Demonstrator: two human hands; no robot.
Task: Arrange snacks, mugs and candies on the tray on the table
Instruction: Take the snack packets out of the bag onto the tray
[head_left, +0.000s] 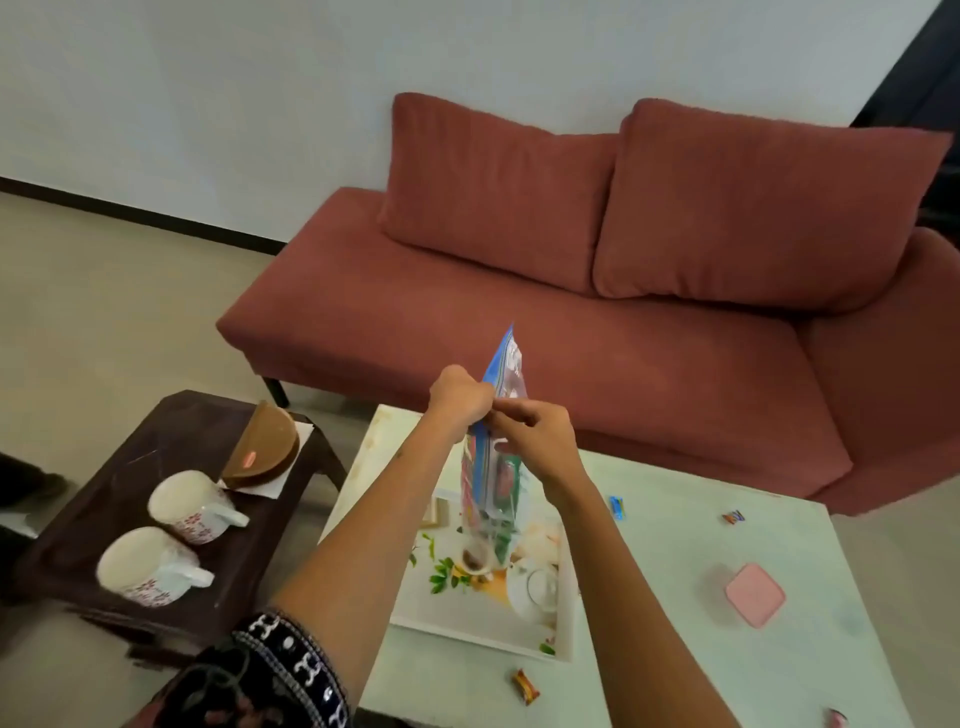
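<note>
A blue and clear snack bag (493, 483) hangs upright above the printed white tray (566, 623) on the pale table. My left hand (460, 392) pinches the bag's top edge from the left. My right hand (535, 439) grips the same edge from the right. Both hands are close together at the bag's upper part. Two white mugs with red flowers, one nearer (148, 566) and one farther (192, 506), lie on the dark side table. Wrapped candies lie loose on the pale table: a blue one (616, 507), an orange one (525, 686) and a striped one (733, 516).
A brown round lidded container (265, 447) leans on a napkin on the dark side table (104, 499). A pink square lid (754, 594) lies at the right of the pale table (701, 649). A red sofa (519, 291) stands behind the table.
</note>
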